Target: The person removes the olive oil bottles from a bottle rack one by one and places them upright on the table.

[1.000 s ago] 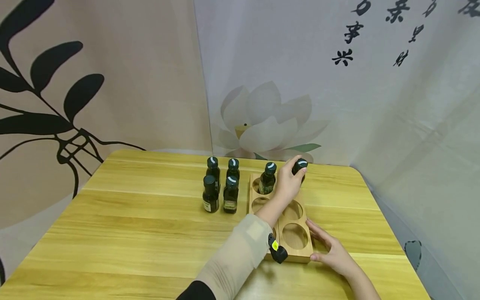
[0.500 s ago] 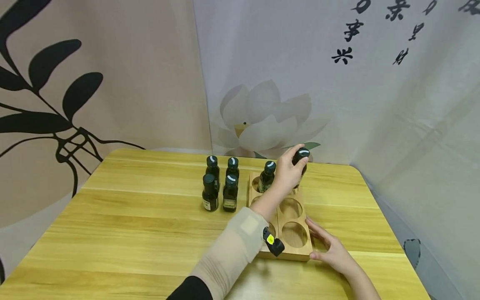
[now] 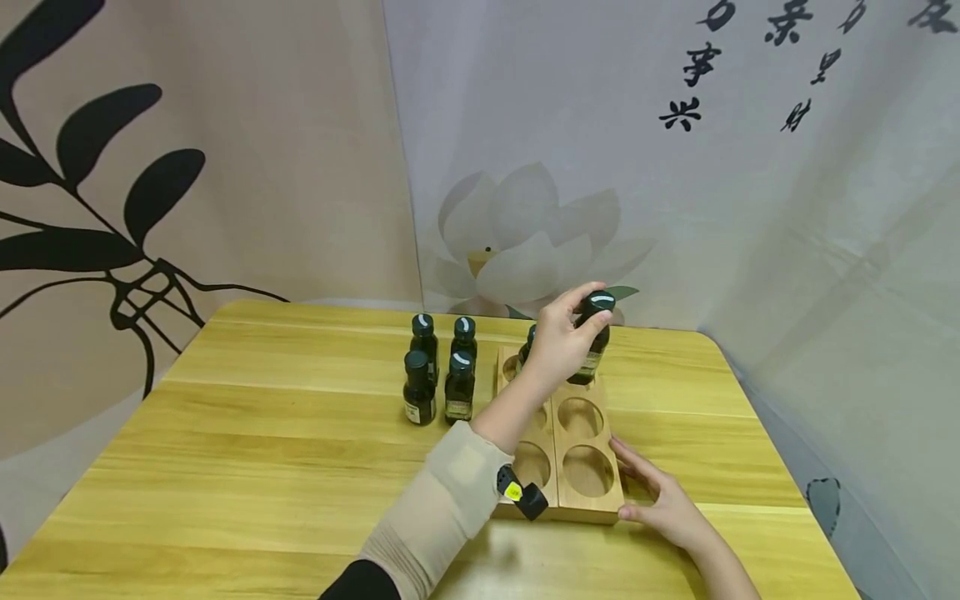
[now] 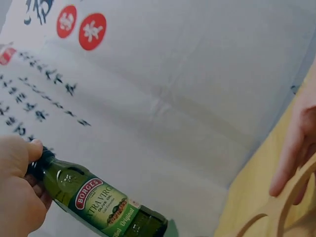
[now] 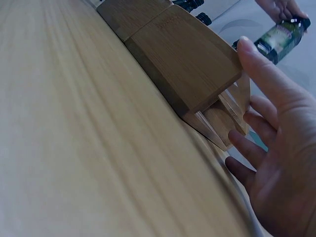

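My left hand (image 3: 558,340) grips a dark green olive oil bottle (image 3: 591,354) by its black cap. In the left wrist view its label reads Borges, extra virgin. The bottle hangs slightly tilted over the far right of a wooden rack (image 3: 557,492) with round holes. Another bottle (image 3: 525,348) stands in the far left hole, partly hidden by my left hand. At the rack's near right corner is my right hand (image 3: 667,504), thumb by the front corner and fingers along the right side. The right wrist view shows those fingers (image 5: 247,148) loosely bent beside the rack's end.
Several similar dark bottles (image 3: 459,392) stand grouped on the wooden table (image 3: 262,450), just left of the rack. Behind the table's far edge hangs a printed cloth backdrop (image 3: 300,167).
My left hand has raised the olive oil bottle from the rack's far right, then shifted slightly left with it, so more of the bottle shows. My right hand has stayed by the rack.
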{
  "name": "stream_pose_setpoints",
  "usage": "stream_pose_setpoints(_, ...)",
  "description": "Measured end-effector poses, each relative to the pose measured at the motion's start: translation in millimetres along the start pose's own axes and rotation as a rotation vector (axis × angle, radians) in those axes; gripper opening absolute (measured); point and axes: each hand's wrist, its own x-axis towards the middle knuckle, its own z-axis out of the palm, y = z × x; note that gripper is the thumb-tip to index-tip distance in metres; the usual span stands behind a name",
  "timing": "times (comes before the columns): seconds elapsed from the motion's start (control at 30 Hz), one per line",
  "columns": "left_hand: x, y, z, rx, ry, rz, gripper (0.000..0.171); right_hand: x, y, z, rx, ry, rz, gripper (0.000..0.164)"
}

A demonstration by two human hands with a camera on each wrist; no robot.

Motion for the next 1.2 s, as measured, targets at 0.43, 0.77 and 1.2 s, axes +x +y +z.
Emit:
stream_pose_setpoints(0.43, -18.0, 29.7, -37.2, 0.018, -0.045, 0.051, 0.035, 0, -4, 1, 0.014, 0.005, 0.016, 0.084)
stream_pose_setpoints(0.77, -33.0, 36.7, -68.3, -0.018, -0.029, 0.039, 0.036, -1, -2, 0, -0.008, 0.0, 0.014, 0.084)
stream_pose_setpoints(1.2, -55.3, 36.7, -104.7, 0.022, -0.005, 0.03, 0.037, 0, -4, 1, -0.02, 0.002, 0.005, 0.086)
